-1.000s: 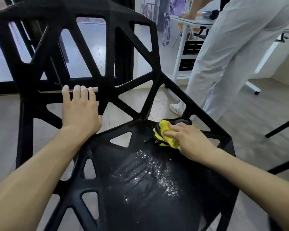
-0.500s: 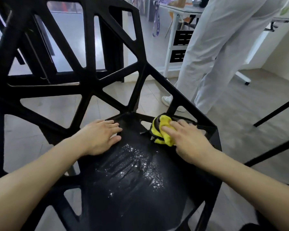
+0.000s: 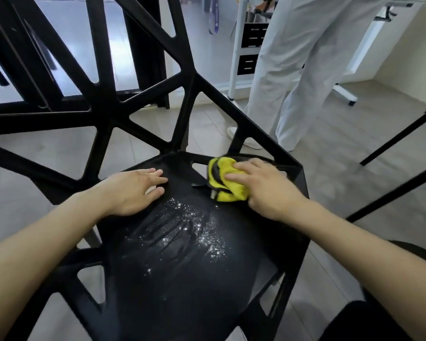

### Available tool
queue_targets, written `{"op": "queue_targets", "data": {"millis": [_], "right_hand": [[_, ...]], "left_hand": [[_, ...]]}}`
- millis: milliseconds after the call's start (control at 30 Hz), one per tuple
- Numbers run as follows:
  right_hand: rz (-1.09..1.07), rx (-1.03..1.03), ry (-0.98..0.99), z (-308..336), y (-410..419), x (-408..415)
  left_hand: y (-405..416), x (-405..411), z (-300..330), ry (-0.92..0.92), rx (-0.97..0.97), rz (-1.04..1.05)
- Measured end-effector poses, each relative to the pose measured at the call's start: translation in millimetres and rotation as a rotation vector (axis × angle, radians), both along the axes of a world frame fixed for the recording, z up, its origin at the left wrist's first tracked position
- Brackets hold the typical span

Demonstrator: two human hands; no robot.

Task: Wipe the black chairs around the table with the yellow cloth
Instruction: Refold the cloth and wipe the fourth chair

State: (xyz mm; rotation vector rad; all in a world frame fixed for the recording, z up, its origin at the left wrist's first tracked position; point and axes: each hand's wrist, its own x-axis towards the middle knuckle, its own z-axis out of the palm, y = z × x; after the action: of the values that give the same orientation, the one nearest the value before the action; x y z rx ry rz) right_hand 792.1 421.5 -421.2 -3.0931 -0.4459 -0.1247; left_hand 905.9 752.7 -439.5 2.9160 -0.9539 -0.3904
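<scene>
One view only, from the head camera, looking down on the seat of a black moulded-plastic chair with an open triangular lattice back (image 3: 177, 267). Left hand (image 3: 133, 190) lies flat on the far-left part of the seat, fingers straight and together, holding nothing, apparently bracing the chair. Right hand (image 3: 263, 188) presses down on a bunched yellow microfibre cloth with dark edging (image 3: 225, 183) at the far-right corner of the seat, just beside a cut-out; fingers lie over the top of the wad and curl loosely round it, so it is gripped as well as pressed. White powdery speckling with streak marks (image 3: 187, 225) sits across the middle of the seat, between and nearer than the two hands, not touched by the cloth. Judgement: the step in hand is wiping the seat, and this chair is only partly done, since the residue is plainly left. To do it well, the cloth should be drawn from the far corner toward the near edge through the speckled patch in overlapping passes, with a fresh fold turned out once the face loads up, so powder is lifted and not smeared. Lattice rims and cut-out edges will likely trap dust and want a fingertip pushed through the cloth. Beyond the chair, a person in white trousers (image 3: 305, 70) stands by a white desk frame (image 3: 239, 45).
</scene>
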Motion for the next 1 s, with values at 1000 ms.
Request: {"op": "queue_targets", "data": {"millis": [1000], "right_hand": [[-0.198, 0.394, -0.033, 1.7, -6.8, -67.5]], "left_hand": [[10.9, -23.0, 42.2, -0.160, 0.156, 0.080]]}}
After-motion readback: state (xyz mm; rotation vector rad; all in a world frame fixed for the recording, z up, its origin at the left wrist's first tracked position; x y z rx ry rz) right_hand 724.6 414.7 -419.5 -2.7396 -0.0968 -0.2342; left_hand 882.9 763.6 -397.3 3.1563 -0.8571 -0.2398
